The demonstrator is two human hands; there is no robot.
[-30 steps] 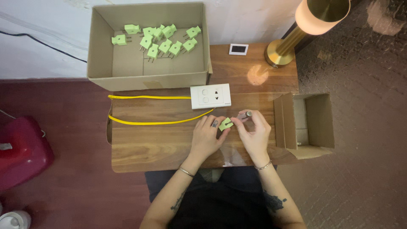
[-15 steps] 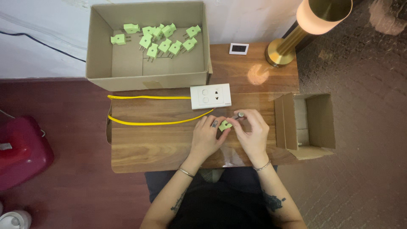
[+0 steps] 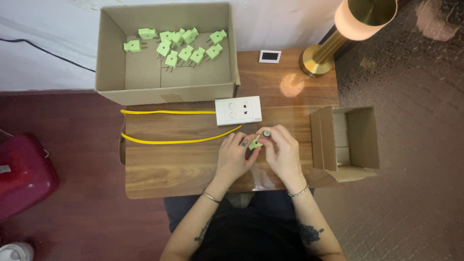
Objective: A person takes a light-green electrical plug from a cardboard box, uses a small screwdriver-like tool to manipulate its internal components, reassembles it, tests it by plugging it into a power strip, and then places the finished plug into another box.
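My left hand (image 3: 235,157) and my right hand (image 3: 281,151) meet over the wooden table (image 3: 174,164), both pinching one small green plug (image 3: 254,143). A small dark tool tip (image 3: 266,133) sticks up from my right hand's fingers, touching the plug. Just beyond my hands lies a white socket block (image 3: 238,110) with a yellow cable (image 3: 169,141) looping off to the left. A large cardboard box (image 3: 164,87) at the back holds several more green plugs (image 3: 186,50).
A smaller cardboard box (image 3: 355,140) lies open at the table's right edge. A brass lamp (image 3: 333,46) and a small white device (image 3: 269,56) stand at the back right. A red object (image 3: 24,174) sits on the floor at left.
My hands have closed tighter together around the green plug, and the right hand's tool has shifted slightly left onto it.
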